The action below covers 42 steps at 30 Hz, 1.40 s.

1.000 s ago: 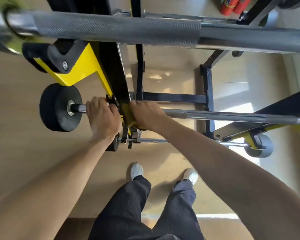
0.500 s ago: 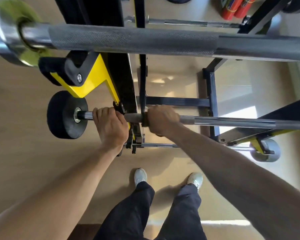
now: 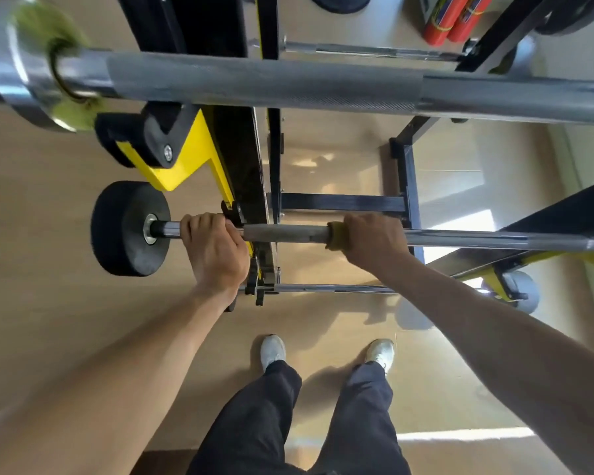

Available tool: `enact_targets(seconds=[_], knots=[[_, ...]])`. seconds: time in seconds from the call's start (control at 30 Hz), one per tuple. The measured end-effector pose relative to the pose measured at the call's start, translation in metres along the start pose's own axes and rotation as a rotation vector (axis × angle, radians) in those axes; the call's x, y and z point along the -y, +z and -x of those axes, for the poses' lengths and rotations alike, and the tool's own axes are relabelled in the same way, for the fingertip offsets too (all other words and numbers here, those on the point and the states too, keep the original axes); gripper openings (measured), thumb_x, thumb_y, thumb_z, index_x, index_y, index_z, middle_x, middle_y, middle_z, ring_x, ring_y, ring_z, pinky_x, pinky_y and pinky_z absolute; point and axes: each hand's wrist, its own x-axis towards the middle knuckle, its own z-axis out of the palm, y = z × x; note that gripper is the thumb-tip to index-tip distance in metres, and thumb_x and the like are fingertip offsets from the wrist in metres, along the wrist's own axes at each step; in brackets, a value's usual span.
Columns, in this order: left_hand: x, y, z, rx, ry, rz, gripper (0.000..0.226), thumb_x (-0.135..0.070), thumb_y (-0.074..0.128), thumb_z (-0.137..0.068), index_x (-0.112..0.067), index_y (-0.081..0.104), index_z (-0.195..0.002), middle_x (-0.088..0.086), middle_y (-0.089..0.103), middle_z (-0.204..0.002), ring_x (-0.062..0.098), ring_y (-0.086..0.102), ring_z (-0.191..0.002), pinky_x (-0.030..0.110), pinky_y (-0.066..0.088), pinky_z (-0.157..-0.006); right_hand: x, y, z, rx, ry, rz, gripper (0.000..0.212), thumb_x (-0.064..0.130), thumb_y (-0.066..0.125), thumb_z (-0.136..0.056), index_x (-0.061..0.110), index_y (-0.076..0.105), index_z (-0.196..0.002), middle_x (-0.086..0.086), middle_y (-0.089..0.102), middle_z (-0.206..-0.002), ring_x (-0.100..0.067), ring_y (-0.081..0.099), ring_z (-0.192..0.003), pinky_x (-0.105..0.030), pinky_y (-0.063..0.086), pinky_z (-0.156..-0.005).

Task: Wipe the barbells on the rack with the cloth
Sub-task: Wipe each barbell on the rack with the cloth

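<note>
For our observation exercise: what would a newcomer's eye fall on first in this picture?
Probably the thick knurled barbell across the top, nearest the camera. Below it, the left hand grips a thinner barbell beside a black weight plate, while the right hand holds a yellow cloth around that bar.

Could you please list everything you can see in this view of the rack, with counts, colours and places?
Thick knurled steel barbell: one, grey, across the top.
Thin steel barbell: one, silver, mid-frame, gripped by both hands.
Round black rubber end weight: one, on the thin barbell's left end.
Yellow cloth: one, wrapped round the thin barbell at the right hand.
Yellow and black metal rack: one, behind the bars.
Lower thin bars: at least two, silver, below and behind.
Red cylinders: two, top right.
Tan floor: underneath.
Left hand: grips the thin barbell near the weight.
Right hand: grips the cloth on the bar.
White shoes: two, bottom centre.
</note>
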Motion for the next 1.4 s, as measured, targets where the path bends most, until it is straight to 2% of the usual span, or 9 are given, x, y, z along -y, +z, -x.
enact_targets(seconds=[0.3,0.37,0.5,0.7,0.83,0.97,1.03,1.17,1.4], knots=[[-0.001,0.003,0.0,0.011,-0.017,-0.038,0.026,-0.009,0.044,-0.091,-0.001,0.063,-0.076,0.017,0.061,-0.074,0.036,0.051,-0.08,0.05,0.041,-0.098,0.138,0.0,-0.031,-0.117,-0.143,-0.12,0.015,0.031,0.061,-0.094,0.023,0.055,-0.082,0.005,0.052,-0.064,-0.014,0.052,-0.059,-0.03,0.041,-0.056],[-0.001,0.004,0.0,0.009,-0.016,-0.039,0.027,-0.01,0.042,-0.091,-0.001,0.064,-0.076,0.017,0.062,-0.075,0.036,0.051,-0.081,0.049,0.04,-0.099,0.134,0.003,-0.031,-0.131,-0.21,-0.14,0.01,0.031,0.061,-0.093,0.022,0.059,-0.096,0.004,0.064,-0.079,-0.015,0.057,-0.066,-0.03,0.044,-0.061],[0.001,0.004,-0.001,0.012,-0.012,-0.021,0.029,-0.013,0.041,-0.092,-0.003,0.064,-0.077,0.015,0.063,-0.076,0.034,0.051,-0.081,0.047,0.038,-0.099,0.071,0.003,-0.013,-0.066,-0.155,-0.145,0.038,0.029,0.068,-0.088,0.022,0.051,-0.121,0.001,0.063,-0.099,-0.018,0.06,-0.084,-0.034,0.047,-0.08],[-0.002,0.003,-0.001,0.031,-0.039,-0.015,0.031,-0.016,0.04,-0.093,-0.004,0.063,-0.076,0.013,0.063,-0.075,0.032,0.052,-0.081,0.048,0.039,-0.1,0.009,0.0,0.001,0.007,0.05,-0.037,0.018,0.03,0.064,-0.089,0.023,0.055,-0.104,0.005,0.057,-0.078,-0.014,0.057,-0.071,-0.033,0.048,-0.068],[-0.003,0.004,-0.002,0.03,-0.06,0.002,0.03,-0.015,0.041,-0.093,-0.004,0.062,-0.074,0.012,0.061,-0.072,0.032,0.051,-0.079,0.047,0.039,-0.1,0.082,-0.006,-0.018,0.046,0.012,-0.065,0.012,0.029,0.064,-0.089,0.022,0.058,-0.096,0.006,0.05,-0.068,-0.011,0.051,-0.063,-0.031,0.044,-0.061],[-0.002,0.005,-0.002,0.003,-0.069,0.03,0.026,-0.011,0.043,-0.089,-0.003,0.059,-0.072,0.015,0.059,-0.072,0.035,0.05,-0.08,0.046,0.038,-0.101,0.149,-0.007,-0.029,-0.103,-0.134,-0.12,0.02,0.034,0.055,-0.097,0.022,0.058,-0.081,0.006,0.052,-0.063,-0.017,0.059,-0.063,-0.031,0.044,-0.058],[0.001,0.006,-0.003,0.011,-0.055,0.045,0.029,-0.013,0.04,-0.091,-0.003,0.06,-0.072,0.015,0.06,-0.073,0.035,0.05,-0.081,0.044,0.035,-0.102,0.138,-0.002,-0.029,-0.122,-0.214,-0.119,0.007,0.027,0.059,-0.094,0.021,0.058,-0.097,0.002,0.064,-0.079,-0.019,0.066,-0.075,-0.032,0.047,-0.062],[0.002,0.004,-0.002,0.005,-0.035,0.095,0.034,-0.016,0.037,-0.094,-0.005,0.059,-0.07,0.013,0.06,-0.072,0.032,0.049,-0.079,0.045,0.035,-0.101,0.07,0.004,-0.015,-0.047,-0.152,-0.133,0.038,0.025,0.065,-0.09,0.023,0.049,-0.125,0.0,0.065,-0.097,-0.019,0.057,-0.075,-0.032,0.044,-0.064],[0.001,0.005,-0.003,0.046,-0.076,0.098,0.032,-0.016,0.037,-0.094,-0.005,0.059,-0.073,0.012,0.059,-0.074,0.033,0.05,-0.082,0.051,0.038,-0.101,-0.002,0.007,0.004,-0.07,0.047,-0.037,0.019,0.024,0.066,-0.089,0.024,0.048,-0.097,0.007,0.051,-0.08,-0.015,0.049,-0.07,-0.031,0.037,-0.069]])
